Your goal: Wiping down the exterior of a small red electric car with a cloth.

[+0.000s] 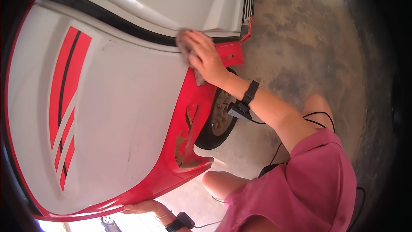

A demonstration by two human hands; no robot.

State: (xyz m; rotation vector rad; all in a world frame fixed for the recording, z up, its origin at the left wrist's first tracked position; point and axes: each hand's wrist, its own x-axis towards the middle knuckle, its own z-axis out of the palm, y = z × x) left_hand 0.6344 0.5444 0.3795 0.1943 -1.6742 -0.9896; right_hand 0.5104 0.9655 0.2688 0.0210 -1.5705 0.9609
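Note:
A white and red vehicle body [128, 90] with red and black stripes fills the left and middle. My right hand [206, 58] presses a grey-brown cloth [184, 47] against it, where the black strip [124, 23] meets the red edge panel. The fingers spread over the cloth, and both are slightly blurred. Down at the bottom, my left hand [146, 207] rests against the red lower edge [107, 210] with its fingers stretched out. Part of that hand is hidden by the edge.
A wheel with a black tyre [219, 120] sits below the red panel. Brownish scuffs [184, 146] mark the panel. Stained concrete floor [300, 51] lies to the right. Black cables [319, 118] run from the wrist-worn devices past my knees. Another vehicle [109, 221] shows at the bottom edge.

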